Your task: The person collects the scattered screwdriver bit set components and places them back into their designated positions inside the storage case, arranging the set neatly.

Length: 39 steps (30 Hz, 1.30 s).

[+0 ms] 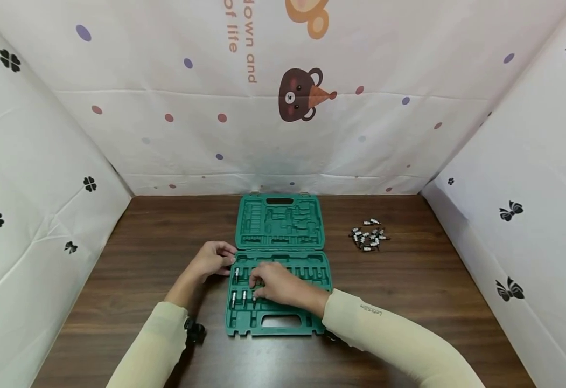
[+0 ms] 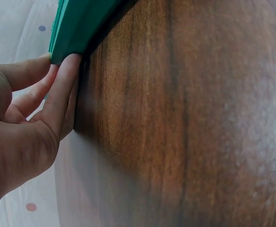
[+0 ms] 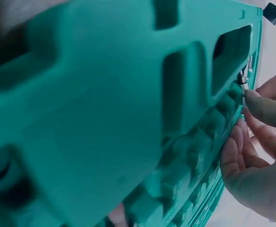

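Note:
A green plastic socket case lies opened out on the table, lid at the back. My left hand holds the case's left edge; in the left wrist view its thumb and fingers pinch the green corner. Over the tray's left half, my right hand has thumb and index finger at the top of a bit socket in the lower row. The right thumb lies against silver metal in the right wrist view. Left of it sit bit sockets in their slots, plus another bit socket in the upper row.
A loose pile of silver and black bit sockets is on the brown wooden table, to the right of the case. The lid has moulded recesses. Patterned white cloth hangs at the back and both sides.

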Available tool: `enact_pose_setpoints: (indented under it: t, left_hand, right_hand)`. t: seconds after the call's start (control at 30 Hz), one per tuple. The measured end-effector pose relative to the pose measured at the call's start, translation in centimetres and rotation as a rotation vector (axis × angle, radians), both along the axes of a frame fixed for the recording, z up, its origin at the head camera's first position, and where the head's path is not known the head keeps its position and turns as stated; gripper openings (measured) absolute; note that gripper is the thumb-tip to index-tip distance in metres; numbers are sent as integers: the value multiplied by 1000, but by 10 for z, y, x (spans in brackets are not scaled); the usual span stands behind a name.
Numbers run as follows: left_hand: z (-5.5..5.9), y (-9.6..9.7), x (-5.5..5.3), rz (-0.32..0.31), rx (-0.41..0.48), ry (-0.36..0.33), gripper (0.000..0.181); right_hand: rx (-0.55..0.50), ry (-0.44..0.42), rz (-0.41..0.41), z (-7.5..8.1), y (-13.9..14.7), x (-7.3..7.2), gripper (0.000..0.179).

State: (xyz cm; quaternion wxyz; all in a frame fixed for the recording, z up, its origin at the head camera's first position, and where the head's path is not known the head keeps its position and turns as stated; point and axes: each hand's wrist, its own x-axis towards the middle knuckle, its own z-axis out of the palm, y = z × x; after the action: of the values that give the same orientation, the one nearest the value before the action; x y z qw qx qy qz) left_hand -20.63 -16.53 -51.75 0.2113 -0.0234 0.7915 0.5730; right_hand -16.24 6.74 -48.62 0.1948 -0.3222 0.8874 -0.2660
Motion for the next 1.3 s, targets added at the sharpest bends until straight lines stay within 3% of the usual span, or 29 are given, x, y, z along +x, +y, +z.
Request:
enact_pose_setpoints:
  t: [0.17,0.7,0.93,1.3]
  left_hand:
    - [0,-1,1,-5,-12,9,24]
    - [0,0,0,-13,-7,10,23]
    - [-1,-1,2,-17,-4,10,24]
    - [-2,-1,1,-11,6,4,23]
  right_hand:
    - [12,1,-32,1,-5,-1,20]
    - [2,-14,-87,6,-6,0,17]
    - [14,39,-58,2,-7,2,16]
    - [9,15,-48,3,-6,-1,17]
